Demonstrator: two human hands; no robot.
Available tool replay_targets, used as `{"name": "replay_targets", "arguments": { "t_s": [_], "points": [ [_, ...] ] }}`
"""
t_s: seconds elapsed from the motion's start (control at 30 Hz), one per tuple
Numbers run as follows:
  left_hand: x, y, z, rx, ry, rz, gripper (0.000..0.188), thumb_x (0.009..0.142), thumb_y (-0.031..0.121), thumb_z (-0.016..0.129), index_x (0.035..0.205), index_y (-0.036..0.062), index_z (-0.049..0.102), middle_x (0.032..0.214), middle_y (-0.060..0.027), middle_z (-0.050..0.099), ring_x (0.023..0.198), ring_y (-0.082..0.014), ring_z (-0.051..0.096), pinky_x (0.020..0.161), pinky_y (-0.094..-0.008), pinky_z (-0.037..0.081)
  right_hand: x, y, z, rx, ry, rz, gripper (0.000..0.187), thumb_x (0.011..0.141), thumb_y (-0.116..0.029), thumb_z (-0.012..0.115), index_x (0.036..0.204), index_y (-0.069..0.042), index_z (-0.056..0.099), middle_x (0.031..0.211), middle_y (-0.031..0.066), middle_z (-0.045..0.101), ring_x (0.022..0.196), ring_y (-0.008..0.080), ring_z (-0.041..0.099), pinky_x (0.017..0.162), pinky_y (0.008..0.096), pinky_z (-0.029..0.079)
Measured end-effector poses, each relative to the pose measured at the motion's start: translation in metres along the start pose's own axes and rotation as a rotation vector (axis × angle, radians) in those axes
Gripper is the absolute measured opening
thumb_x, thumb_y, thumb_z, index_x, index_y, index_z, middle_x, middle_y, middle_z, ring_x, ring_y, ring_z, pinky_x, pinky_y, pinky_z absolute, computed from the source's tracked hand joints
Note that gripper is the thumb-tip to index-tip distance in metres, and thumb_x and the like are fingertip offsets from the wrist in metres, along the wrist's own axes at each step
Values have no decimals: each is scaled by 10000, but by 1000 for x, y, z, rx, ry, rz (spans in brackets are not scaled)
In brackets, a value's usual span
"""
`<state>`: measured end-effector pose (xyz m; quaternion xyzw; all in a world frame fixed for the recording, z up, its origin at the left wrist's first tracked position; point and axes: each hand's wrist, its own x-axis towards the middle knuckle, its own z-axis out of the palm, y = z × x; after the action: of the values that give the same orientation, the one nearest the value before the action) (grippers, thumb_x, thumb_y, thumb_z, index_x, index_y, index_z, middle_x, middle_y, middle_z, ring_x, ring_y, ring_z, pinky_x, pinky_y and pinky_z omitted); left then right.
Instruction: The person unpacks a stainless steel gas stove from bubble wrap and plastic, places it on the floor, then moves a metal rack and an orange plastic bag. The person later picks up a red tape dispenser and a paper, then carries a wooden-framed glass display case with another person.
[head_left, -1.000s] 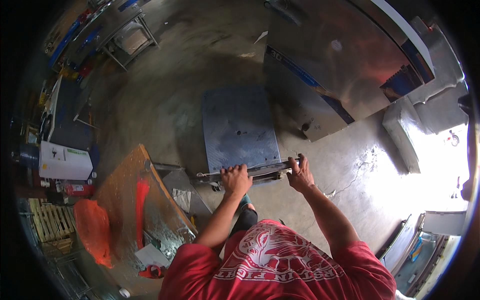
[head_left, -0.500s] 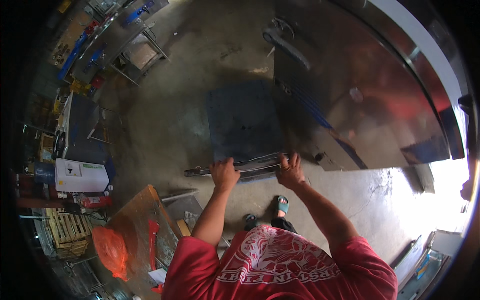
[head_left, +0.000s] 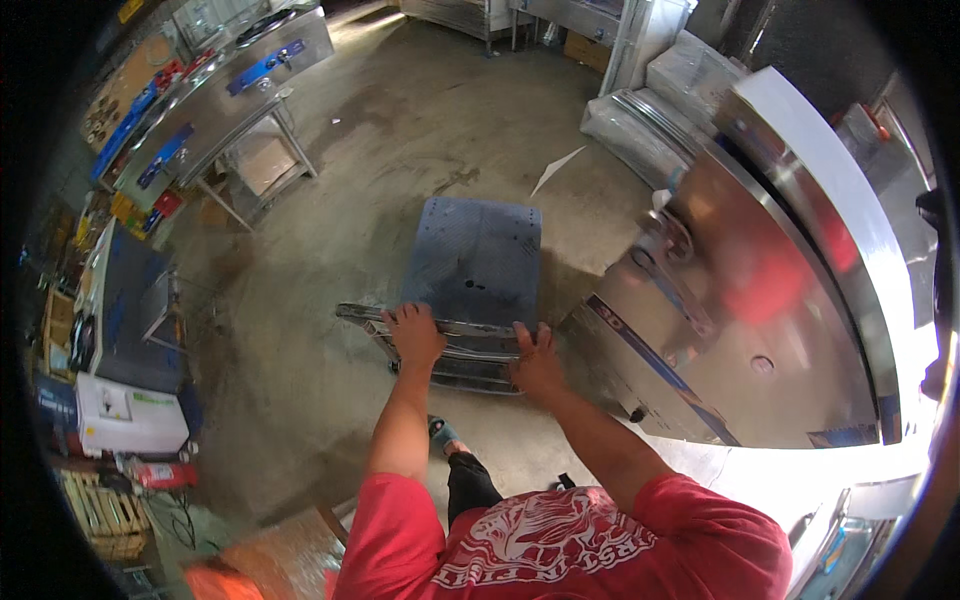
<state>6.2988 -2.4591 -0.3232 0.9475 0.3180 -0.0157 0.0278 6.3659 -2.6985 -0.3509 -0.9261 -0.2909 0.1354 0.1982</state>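
Note:
A flat platform trolley with a dark blue-grey deck (head_left: 472, 250) stands on the concrete floor in front of me. Its metal push handle (head_left: 478, 327) runs crosswise at the near end, scuffed and dark along the top bar. My left hand (head_left: 414, 335) rests over the bar left of its middle, fingers curled across it. Toward the bar's right end, my right hand (head_left: 537, 362) grips it in the same way, with the fingers pointing forward. Nothing lies on the deck apart from small dark marks.
Close on the right stands a large stainless steel cabinet (head_left: 740, 330) with a handle. Wrapped packages (head_left: 655, 115) sit beyond it. Along the left are a steel worktable (head_left: 235, 100), a white box (head_left: 130, 415) and a wooden crate (head_left: 105, 510). A white scrap (head_left: 556, 170) lies on the floor ahead.
I have stepped forward with the trolley, and my left foot is now ahead. More floor and the far equipment have come into view. Both hands stay on the handle.

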Motion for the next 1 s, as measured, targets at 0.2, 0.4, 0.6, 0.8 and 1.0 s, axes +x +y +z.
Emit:
{"name": "replay_targets", "arguments": {
  "t_s": [0.2,0.4,0.6,0.8,1.0],
  "points": [
    [124,-30,-26,-120,-134,362,801,747,338,803,1428,188,410,1458,-150,412,1430,-362,295,1196,-606,146,125,-16,-20,-100,-22,213,875,801,-219,741,1501,-254,217,1446,308,260,1278,531,398,981,582,450],
    [273,-26,-24,-187,-79,537,993,722,322,810,1546,249,260,1582,-161,274,1477,-400,206,1206,-571,142,280,1,-34,-124,33,348,921,768,-224,765,1492,-249,196,1478,299,203,1231,526,467,963,542,489],
    [450,0,-28,-157,-82,539,985,762,286,778,1563,321,207,1615,-84,236,1507,-349,145,1222,-563,84,454,43,-63,48,82,326,905,794,-278,744,1492,-272,168,1481,291,182,1158,519,536,922,567,495],
    [653,20,-61,-62,-195,481,888,789,249,741,1542,315,274,1605,-43,261,1492,-347,195,1206,-578,163,638,47,-117,-15,-85,534,1010,754,-300,753,1536,-339,115,1595,287,57,1198,495,551,946,525,516],
    [868,85,-70,-35,-355,443,1067,738,294,761,1585,279,112,1654,-39,116,1521,-355,64,1212,-553,171,833,52,-164,27,-105,743,1031,770,-345,758,1545,-332,79,1611,254,52,1321,469,450,1015,512,472]
  ]
}}
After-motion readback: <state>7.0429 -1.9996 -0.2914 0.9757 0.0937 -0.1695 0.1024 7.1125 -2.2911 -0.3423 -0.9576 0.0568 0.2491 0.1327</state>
